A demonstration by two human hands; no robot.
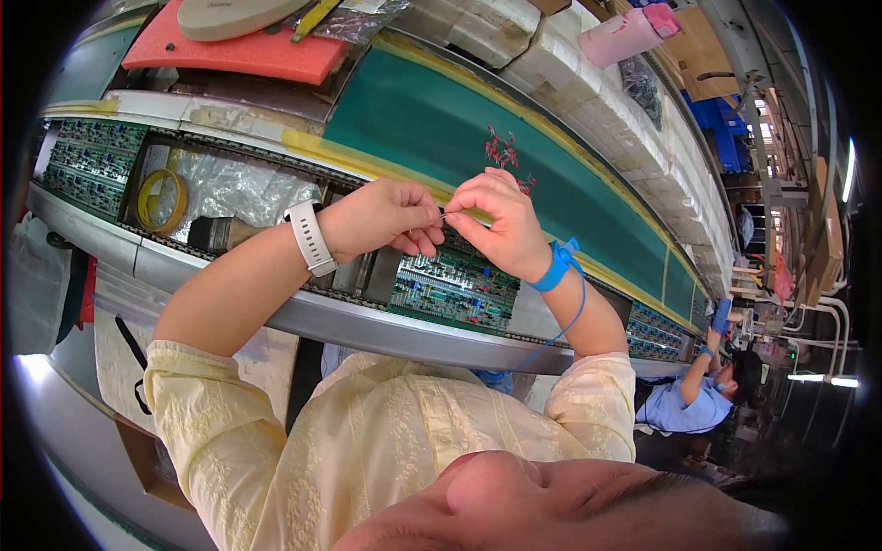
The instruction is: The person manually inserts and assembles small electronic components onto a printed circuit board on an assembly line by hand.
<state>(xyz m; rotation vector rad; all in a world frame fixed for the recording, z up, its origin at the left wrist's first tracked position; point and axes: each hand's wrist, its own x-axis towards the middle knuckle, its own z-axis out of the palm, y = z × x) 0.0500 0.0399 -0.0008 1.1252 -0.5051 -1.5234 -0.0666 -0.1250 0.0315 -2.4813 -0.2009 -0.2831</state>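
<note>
Over the conveyor line, my left hand (pixel 395 219) and my right hand (pixel 499 220) meet fingertip to fingertip. Both are closed in a pinch around a tiny dark piece (pixel 445 216), too small to name. Just below them lies a green circuit board (pixel 455 292) crowded with small electronic parts. Beyond my right hand, a scattered pile of small red components (pixel 501 149) rests on the green work mat (pixel 404 106). A white watch band circles my left wrist; a blue wrist strap (pixel 556 266) with a thin cord is on my right.
Left along the line are a yellow tape roll (pixel 163 200), a dark-bristled brush (pixel 213 234), clear plastic bags and more circuit boards (pixel 92 163). Red foam (pixel 234 50) sits at the far left, a pink bottle (pixel 627 35) on white foam blocks. A co-worker (pixel 689 399) works at right.
</note>
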